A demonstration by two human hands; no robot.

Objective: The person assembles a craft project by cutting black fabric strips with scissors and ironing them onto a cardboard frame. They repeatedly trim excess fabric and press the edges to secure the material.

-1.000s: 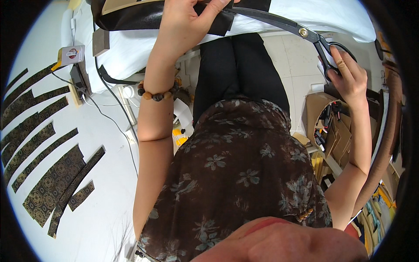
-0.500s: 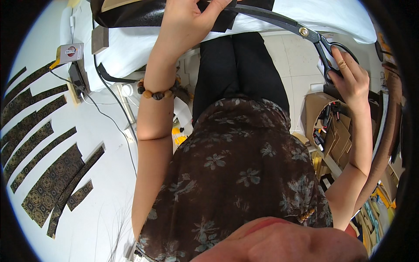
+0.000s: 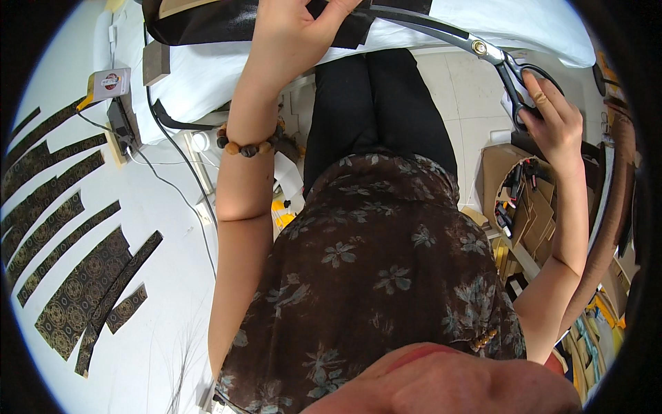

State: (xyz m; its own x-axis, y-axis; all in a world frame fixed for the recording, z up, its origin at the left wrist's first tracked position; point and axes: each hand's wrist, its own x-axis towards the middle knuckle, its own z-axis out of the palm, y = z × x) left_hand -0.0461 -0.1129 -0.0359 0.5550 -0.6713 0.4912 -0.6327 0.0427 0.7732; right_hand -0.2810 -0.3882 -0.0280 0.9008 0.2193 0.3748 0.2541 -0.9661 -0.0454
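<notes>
At the top edge of the view, my left hand (image 3: 295,38) is pressed on a glossy black sheet (image 3: 214,26), fingers and thumb gripping it; the fingertips are partly cut off by the frame. My right hand (image 3: 557,127) has its fingers through the black handles of large tailor's shears (image 3: 478,47). The long blades reach left to the sheet's edge beside my left thumb, where their tips are hidden by the sheet. A beige board (image 3: 185,6) lies on the black sheet at its far left.
White cloth (image 3: 524,31) covers the table under the sheet. A dark block (image 3: 156,63) sits at its left edge, near cables. Patterned dark fabric strips (image 3: 83,293) lie on a white surface at left. A cardboard box (image 3: 496,172) with tools and card pieces stands at lower right.
The shears have turned slightly, and more of a bright blade edge shows. My right hand has shifted a little; my left hand stays on the black sheet, moved slightly.
</notes>
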